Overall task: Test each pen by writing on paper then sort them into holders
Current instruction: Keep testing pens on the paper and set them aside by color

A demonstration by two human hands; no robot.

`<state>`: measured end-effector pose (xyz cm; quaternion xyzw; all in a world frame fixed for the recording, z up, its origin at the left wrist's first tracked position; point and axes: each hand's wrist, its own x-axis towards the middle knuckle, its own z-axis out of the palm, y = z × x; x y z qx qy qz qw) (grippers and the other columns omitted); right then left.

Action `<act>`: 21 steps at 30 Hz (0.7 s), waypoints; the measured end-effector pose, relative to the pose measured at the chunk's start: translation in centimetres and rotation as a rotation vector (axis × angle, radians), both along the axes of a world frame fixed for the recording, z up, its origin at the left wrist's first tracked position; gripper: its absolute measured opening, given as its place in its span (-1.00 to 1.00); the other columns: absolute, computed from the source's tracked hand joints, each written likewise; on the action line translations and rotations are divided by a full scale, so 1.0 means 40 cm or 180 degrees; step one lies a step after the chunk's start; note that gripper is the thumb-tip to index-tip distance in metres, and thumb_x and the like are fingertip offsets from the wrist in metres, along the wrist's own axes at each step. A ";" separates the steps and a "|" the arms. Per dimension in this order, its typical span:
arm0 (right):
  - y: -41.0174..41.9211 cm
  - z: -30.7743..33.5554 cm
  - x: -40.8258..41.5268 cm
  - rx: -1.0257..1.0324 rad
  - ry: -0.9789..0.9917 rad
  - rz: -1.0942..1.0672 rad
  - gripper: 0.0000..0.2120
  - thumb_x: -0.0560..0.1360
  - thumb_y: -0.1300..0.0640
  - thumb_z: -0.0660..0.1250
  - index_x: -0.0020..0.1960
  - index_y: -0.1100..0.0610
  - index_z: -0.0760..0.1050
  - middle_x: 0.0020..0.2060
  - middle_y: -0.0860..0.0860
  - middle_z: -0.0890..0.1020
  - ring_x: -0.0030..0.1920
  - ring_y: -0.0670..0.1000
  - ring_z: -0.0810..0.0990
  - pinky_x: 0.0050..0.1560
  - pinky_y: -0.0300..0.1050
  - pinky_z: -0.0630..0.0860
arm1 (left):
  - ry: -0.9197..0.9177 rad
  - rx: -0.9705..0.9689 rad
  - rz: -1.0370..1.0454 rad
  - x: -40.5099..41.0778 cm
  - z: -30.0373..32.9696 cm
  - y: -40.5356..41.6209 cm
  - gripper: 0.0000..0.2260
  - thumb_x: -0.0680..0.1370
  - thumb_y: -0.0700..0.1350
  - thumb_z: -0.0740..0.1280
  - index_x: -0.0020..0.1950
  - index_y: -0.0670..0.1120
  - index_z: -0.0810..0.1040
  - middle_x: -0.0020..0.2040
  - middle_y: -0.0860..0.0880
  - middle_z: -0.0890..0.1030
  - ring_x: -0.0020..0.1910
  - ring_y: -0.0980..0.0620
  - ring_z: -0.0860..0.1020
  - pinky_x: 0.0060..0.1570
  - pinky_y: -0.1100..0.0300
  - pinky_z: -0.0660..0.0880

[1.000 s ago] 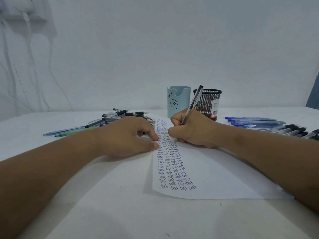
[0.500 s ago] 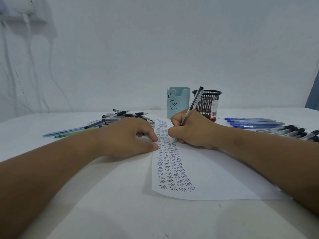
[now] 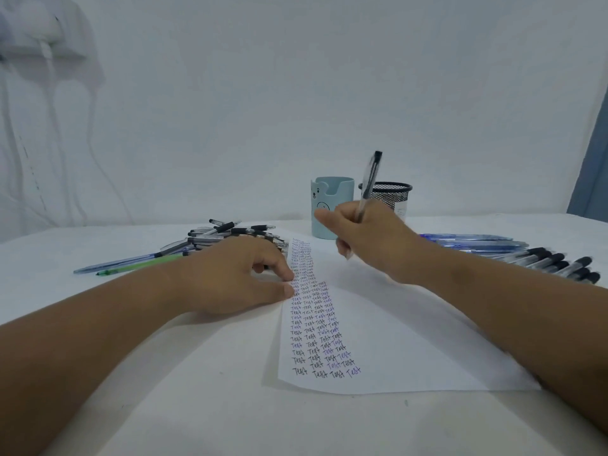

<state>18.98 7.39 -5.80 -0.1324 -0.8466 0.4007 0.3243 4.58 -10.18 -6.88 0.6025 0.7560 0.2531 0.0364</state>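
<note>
A white sheet of paper (image 3: 411, 343) lies on the table, its left part filled with rows of the handwritten word "Test". My left hand (image 3: 237, 274) rests at the sheet's left edge, fingertips pressing on it. My right hand (image 3: 368, 235) is raised above the sheet's far end and grips a clear pen with a black cap (image 3: 369, 182), which points up. Just behind that hand stand a light-blue bear-face holder (image 3: 332, 199) and a black mesh holder (image 3: 394, 195).
A pile of black-capped pens (image 3: 227, 235) lies behind my left hand, with a blue pen and a green pen (image 3: 138, 266) stretching left. Blue pens (image 3: 473, 241) and black-capped pens (image 3: 559, 261) lie in rows at the right. Cables hang on the wall at left.
My right hand has lifted off the paper with the pen and moved up and to the right, toward the holders. My left hand has stayed at the sheet's edge.
</note>
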 end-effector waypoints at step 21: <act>0.044 0.018 0.045 0.0999 -0.0711 -0.0058 -0.88 0.66 0.12 0.21 0.03 -0.07 0.49 -0.26 -0.01 0.59 -0.34 -0.02 0.55 -0.24 -0.15 0.52 | 0.0012 0.0135 0.0297 0.015 -0.005 0.009 -0.83 0.60 0.11 0.32 -0.06 0.12 0.68 -0.07 0.18 0.66 -0.07 0.22 0.59 0.05 0.18 0.52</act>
